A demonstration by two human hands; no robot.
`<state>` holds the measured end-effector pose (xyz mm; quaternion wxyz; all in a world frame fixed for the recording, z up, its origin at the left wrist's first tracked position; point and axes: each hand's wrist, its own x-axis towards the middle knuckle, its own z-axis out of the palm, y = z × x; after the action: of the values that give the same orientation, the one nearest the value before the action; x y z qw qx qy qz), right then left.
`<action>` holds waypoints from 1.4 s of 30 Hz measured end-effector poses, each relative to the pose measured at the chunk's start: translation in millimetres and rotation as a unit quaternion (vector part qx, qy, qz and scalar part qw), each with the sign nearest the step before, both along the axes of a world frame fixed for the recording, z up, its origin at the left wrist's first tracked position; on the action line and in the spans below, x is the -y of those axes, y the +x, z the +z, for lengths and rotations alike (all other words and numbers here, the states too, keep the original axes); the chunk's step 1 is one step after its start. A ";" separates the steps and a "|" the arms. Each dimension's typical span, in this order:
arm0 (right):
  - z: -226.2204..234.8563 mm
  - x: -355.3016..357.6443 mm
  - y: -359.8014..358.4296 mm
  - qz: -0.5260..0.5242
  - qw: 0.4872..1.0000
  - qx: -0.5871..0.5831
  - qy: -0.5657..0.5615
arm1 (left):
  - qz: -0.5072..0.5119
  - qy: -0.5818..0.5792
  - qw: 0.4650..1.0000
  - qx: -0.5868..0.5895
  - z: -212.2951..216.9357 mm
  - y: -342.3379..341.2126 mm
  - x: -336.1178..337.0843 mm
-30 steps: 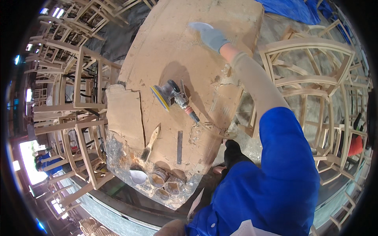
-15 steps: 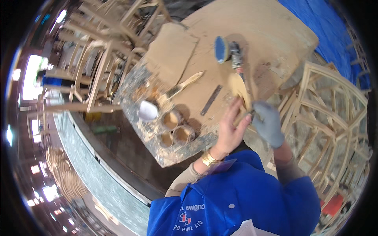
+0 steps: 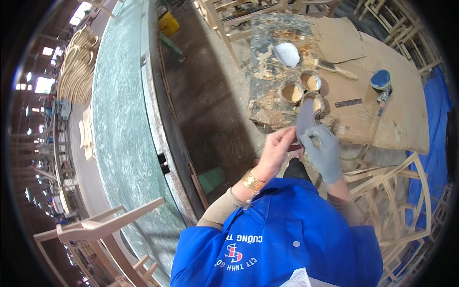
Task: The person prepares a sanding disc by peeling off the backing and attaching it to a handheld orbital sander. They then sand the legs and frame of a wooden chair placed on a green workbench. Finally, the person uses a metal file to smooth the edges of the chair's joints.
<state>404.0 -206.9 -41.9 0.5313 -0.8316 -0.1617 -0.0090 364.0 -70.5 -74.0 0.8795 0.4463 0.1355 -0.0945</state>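
My bare left hand [image 3: 276, 149], a gold bracelet on its wrist, and my grey-gloved right hand [image 3: 324, 154] meet in front of my chest. Between them stands a grey sheet of sandpaper [image 3: 304, 117]. The glove's thumb and fingers grip its lower end, and my left fingertips pinch the same end from the left. Just beyond the hands lies a worktable [image 3: 406, 124] covered with cardboard. On it are three open tins of tan filler [image 3: 291, 93], a flat brush [image 3: 335, 69], a sander with a blue round pad [image 3: 381, 80] and a short dark metal strip [image 3: 348, 102].
A long green-speckled slab [image 3: 119, 124] runs down the left. Bare wooden chair frames [image 3: 392, 191] stand at the right, with another [image 3: 95, 229] at the lower left. A blue tarp [image 3: 437, 143] hangs beyond the table, and a yellow bucket [image 3: 168, 21] sits on the floor.
The view has swung, so the table now lies at the upper right. My hands have drawn back from the table and closed on the grey sheet.
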 end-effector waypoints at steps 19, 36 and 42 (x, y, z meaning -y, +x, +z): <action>-1.6 -95.3 4.3 0.306 0.950 0.041 -0.047 | 0.228 0.204 0.944 0.124 -42.2 -81.8 -119.0; -57.9 -105.3 -18.2 0.230 0.703 -0.528 0.417 | 0.142 -0.187 0.971 -0.038 -84.6 -67.1 -84.5; -53.5 -94.7 14.8 0.268 0.819 -0.431 0.268 | 0.211 0.005 0.977 0.005 -74.7 -77.7 -117.0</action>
<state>418.7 -112.2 -95.4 0.7298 -0.4991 -0.1238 0.4505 286.4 46.5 -148.7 0.8783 0.4122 0.2223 0.0964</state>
